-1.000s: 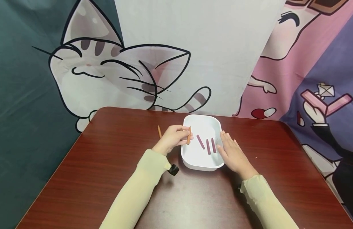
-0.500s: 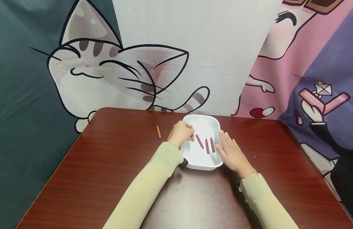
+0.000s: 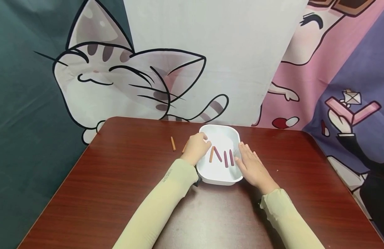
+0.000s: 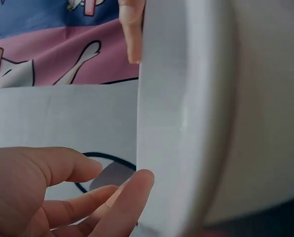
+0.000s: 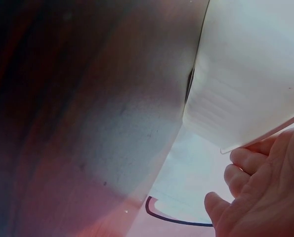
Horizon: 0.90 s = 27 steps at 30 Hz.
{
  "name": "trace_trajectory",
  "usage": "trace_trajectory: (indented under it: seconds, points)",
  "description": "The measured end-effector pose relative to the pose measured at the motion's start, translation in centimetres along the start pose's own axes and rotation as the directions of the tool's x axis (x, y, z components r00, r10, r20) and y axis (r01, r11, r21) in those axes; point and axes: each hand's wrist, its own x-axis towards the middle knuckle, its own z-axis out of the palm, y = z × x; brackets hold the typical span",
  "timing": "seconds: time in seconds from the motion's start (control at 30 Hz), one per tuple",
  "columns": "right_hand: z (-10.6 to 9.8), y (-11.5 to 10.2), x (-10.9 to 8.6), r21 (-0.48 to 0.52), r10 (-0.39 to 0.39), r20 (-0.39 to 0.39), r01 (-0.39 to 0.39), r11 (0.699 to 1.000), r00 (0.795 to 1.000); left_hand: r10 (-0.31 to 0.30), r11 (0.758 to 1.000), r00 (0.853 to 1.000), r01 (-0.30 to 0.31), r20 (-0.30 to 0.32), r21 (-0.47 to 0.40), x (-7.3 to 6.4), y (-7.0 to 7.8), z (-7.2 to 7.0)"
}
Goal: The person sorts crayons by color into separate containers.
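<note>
My left hand (image 3: 196,147) hovers over the left rim of a white tray (image 3: 221,177), fingers bent loosely with nothing between them; the left wrist view shows thumb and fingertips apart. Just right of it, a thin orange stick (image 3: 212,154) lies inside the tray. Beside that lie a slanted purple stick (image 3: 218,154) and two more purple sticks, a middle one (image 3: 225,159) and a right one (image 3: 231,157). My right hand (image 3: 254,169) rests along the tray's right side, fingers extended against its rim.
Left of the tray, an orange stick (image 3: 173,144) lies on the dark red-brown table (image 3: 123,180). Another orange stick (image 3: 184,148) shows partly behind the left hand. A cat-print cloth (image 3: 179,79) hangs behind the table's far edge.
The left hand, pinching an orange stick at the tray's left edge, has moved over the tray and let it go. That stick now lies beside the purple ones. The right hand has stayed put.
</note>
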Motion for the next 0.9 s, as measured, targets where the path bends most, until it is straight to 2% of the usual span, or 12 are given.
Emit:
trace_trajectory:
  seconds: [0.13, 0.33, 0.5, 0.7, 0.9]
  points:
    - [-0.1, 0.0, 0.0, -0.003, 0.001, 0.003, -0.001, 1.000, 1.000, 0.023, 0.997, 0.999, -0.024, -0.024, -0.067, -0.4, -0.8, -1.1]
    - [-0.2, -0.2, -0.1, 0.007, 0.003, 0.014, -0.004, 1.000, 1.000, 0.056, 0.996, 0.991, -0.065, -0.123, -0.067, -0.9, -2.9, -3.1]
    - [-0.3, -0.2, -0.2, 0.006, 0.004, 0.015, -0.004, 1.000, 1.000, 0.041, 0.993, 0.985, -0.059, -0.170, -0.101, -0.9, -5.2, -4.6]
    - [-0.3, -0.2, -0.1, 0.011, 0.007, 0.022, -0.007, 1.000, 1.000, -0.016, 0.997, 0.984, 0.002, -0.180, -0.077, -0.2, -7.8, -5.7]
    - [-0.2, -0.2, -0.1, 0.017, 0.014, 0.024, -0.014, 1.000, 1.000, -0.099, 0.993, 0.982, 0.088, -0.158, -0.072, 1.3, -10.3, -5.5]
